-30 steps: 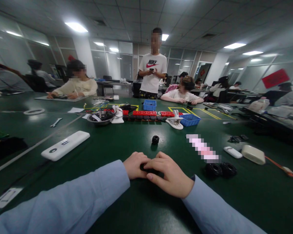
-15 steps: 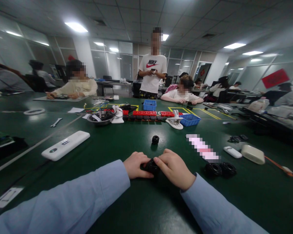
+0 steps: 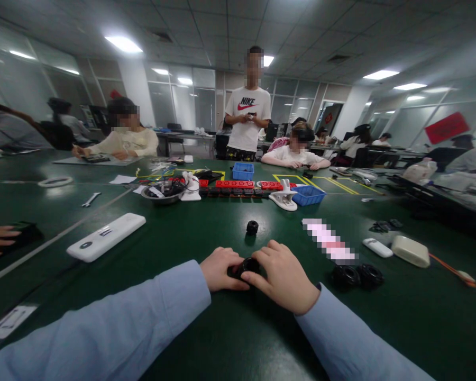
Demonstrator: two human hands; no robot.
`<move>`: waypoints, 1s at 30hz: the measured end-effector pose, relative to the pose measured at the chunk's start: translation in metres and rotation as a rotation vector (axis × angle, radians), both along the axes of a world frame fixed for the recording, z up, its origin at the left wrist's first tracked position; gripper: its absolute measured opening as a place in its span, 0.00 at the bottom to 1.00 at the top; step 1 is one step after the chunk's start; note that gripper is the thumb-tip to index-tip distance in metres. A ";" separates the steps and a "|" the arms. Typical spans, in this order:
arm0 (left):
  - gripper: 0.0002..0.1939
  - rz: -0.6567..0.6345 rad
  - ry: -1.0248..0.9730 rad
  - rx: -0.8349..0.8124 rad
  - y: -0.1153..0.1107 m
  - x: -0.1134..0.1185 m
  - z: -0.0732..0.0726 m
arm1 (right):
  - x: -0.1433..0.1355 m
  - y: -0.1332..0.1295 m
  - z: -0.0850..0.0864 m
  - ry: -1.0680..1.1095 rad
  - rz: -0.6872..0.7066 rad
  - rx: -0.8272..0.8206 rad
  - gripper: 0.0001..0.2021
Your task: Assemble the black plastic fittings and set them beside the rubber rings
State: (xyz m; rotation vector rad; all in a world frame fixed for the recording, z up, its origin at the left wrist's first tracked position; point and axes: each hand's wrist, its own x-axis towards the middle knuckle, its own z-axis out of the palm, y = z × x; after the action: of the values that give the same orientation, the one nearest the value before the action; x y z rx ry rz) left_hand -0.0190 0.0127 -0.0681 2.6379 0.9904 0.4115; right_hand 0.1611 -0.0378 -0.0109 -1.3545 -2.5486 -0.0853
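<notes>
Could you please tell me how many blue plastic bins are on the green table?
2: one blue bin stands beyond the row of red strips; the other blue bin sits right of the white clip. Neither is hidden.

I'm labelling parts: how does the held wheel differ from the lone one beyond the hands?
The held wheel is gripped by the left hand and right hand; the lone wheel rests untouched on the table. The held wheel is partly covered; the lone wheel is unobstructed. Both look black and round.
</notes>
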 end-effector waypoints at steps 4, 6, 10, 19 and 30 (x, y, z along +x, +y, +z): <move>0.23 -0.007 -0.003 -0.001 0.001 0.000 -0.002 | -0.004 -0.004 -0.002 0.021 0.008 -0.016 0.22; 0.23 0.002 -0.008 -0.003 0.001 0.000 -0.002 | -0.004 -0.005 -0.002 0.081 -0.006 0.013 0.23; 0.21 0.017 -0.007 -0.012 0.000 0.000 -0.001 | -0.003 -0.006 -0.002 0.203 0.018 -0.001 0.17; 0.19 0.032 0.015 -0.032 -0.002 0.002 0.001 | -0.003 0.000 -0.006 0.270 0.039 -0.126 0.08; 0.18 0.037 0.013 -0.046 -0.002 0.002 0.002 | -0.002 -0.002 -0.004 0.279 0.020 -0.208 0.13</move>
State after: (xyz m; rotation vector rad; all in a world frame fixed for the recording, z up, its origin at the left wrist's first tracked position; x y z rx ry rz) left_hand -0.0168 0.0104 -0.0657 2.5881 1.0415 0.3759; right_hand 0.1594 -0.0402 -0.0151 -1.3056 -2.3846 0.3565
